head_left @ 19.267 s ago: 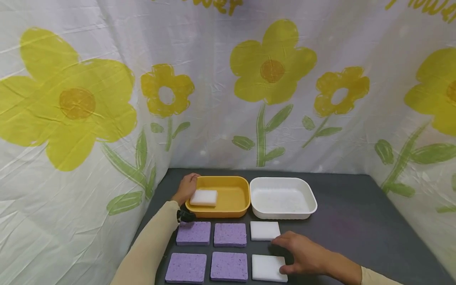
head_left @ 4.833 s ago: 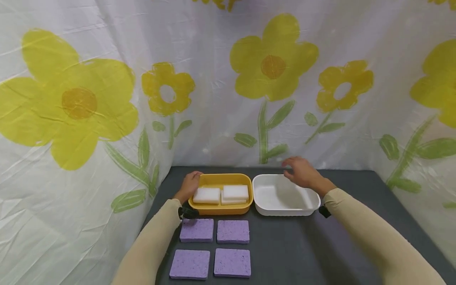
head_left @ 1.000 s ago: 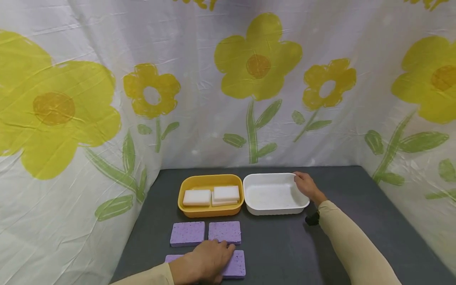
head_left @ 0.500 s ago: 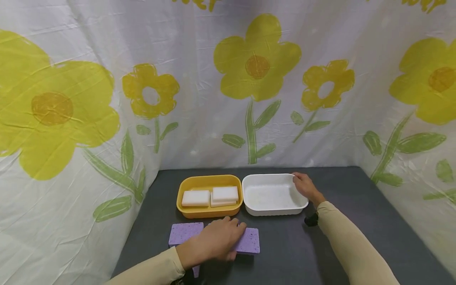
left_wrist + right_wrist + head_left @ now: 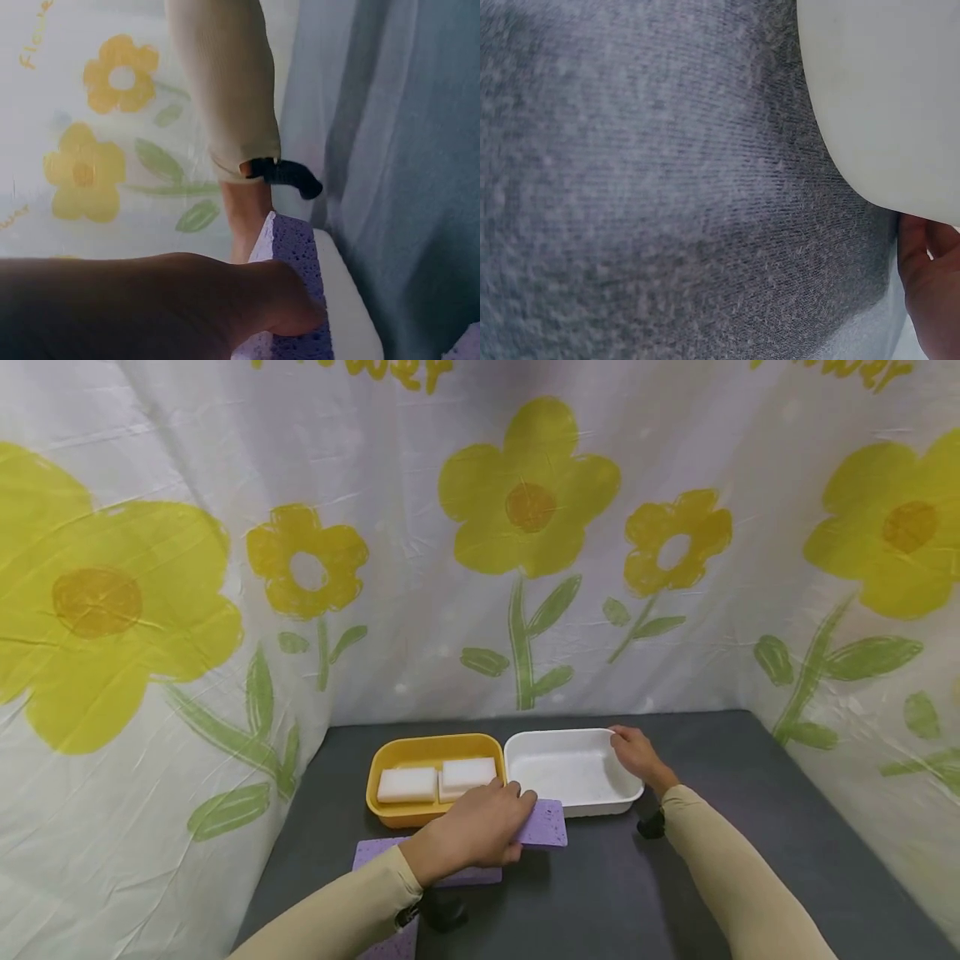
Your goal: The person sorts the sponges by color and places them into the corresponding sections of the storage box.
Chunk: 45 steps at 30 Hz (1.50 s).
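My left hand (image 5: 476, 827) grips a purple sponge (image 5: 545, 822) by its left part, lifted just in front of the white tray (image 5: 572, 767). In the left wrist view, the thumb presses along the edge of this speckled sponge (image 5: 298, 251). My right hand (image 5: 636, 752) holds the right rim of the white tray; the right wrist view shows its fingers (image 5: 915, 244) at the tray's outer wall (image 5: 885, 97), partly out of frame. Further purple sponges lie on the table: one at left (image 5: 371, 852), another under the left arm (image 5: 480, 875), one nearer (image 5: 397, 942), all partly covered.
Left of the white tray and against it stands a yellow tray (image 5: 390, 814). It holds a white sponge (image 5: 407, 785) on the left and two stacked white sponges (image 5: 468, 772) on the right. A dark cloth (image 5: 735, 827) covers the table; a flowered curtain (image 5: 420, 635) hangs behind.
My left hand has picked up a purple sponge from the near row and carried it forward and right toward the white tray. My right hand stays on that tray's rim.
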{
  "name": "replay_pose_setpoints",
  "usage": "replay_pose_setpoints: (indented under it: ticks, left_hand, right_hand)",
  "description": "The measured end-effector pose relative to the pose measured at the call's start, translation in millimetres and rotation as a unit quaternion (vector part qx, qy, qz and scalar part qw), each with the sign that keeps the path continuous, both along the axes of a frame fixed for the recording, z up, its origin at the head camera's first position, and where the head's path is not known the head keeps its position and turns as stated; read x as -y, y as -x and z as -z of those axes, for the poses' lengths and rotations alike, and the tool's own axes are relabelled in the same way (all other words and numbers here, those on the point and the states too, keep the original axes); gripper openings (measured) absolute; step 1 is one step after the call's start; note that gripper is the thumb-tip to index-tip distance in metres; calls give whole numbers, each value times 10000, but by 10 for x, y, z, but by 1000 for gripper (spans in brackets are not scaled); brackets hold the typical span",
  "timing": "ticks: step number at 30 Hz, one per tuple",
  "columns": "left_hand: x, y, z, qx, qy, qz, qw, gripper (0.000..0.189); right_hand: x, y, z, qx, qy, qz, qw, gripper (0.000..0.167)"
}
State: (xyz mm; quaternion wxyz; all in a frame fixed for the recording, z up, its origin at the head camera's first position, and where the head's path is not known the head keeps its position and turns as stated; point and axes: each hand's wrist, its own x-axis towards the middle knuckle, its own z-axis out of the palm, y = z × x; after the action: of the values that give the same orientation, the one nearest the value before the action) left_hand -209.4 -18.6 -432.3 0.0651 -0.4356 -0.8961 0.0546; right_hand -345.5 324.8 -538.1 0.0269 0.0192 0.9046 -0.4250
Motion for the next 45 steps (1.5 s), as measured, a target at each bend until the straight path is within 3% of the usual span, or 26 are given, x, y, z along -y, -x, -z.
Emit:
replay_pose_setpoints:
  ticks: [10, 22, 35, 45]
  left_hand:
    - [-201, 282, 50, -179, -88, -187, 9996, 50]
    - [-395, 597, 137, 42, -250, -269, 9993, 51]
    - [-609, 779, 273, 400, -305, -535, 9973, 53]
    - [-830, 911, 346, 625, -418, -656, 9950, 50]
  right_hand:
    - [7, -20, -3, 15, 101, 24, 9999, 48]
    - [17, -27, 3, -184, -26, 5, 9998, 45]
    - [-6, 7, 73, -211, -52, 56, 9997, 43]
    - [23, -23, 14, -446, -121, 58, 9989, 40]
